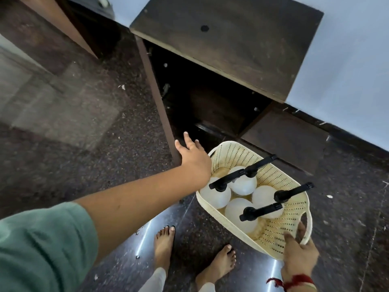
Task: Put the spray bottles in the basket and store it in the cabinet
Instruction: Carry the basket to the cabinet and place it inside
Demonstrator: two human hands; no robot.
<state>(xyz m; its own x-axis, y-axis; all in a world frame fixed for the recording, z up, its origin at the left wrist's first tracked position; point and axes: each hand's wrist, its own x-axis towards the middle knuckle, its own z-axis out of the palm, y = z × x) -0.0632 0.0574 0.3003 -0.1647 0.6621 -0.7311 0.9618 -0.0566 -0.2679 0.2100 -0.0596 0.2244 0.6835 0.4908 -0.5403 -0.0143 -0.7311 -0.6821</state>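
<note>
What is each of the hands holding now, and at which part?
The right hand grips the cream perforated plastic basket at its near rim, beside the handle cut-out. The left hand is open, fingers spread, holding nothing.

Soft, even indoor light; the pale wall (pixel 347 49) at far right is the brightest area; the open cabinet (pixel 210 98) interior falls into deep shadow, detail lost; two hard white glare streaks lie on the polished dark floor (pixel 63 144) near the bare feet; wide-angle bending tilts and curves straight edges; motion blur smears the far left floor and the near green sleeve (pixel 37 245)
</note>
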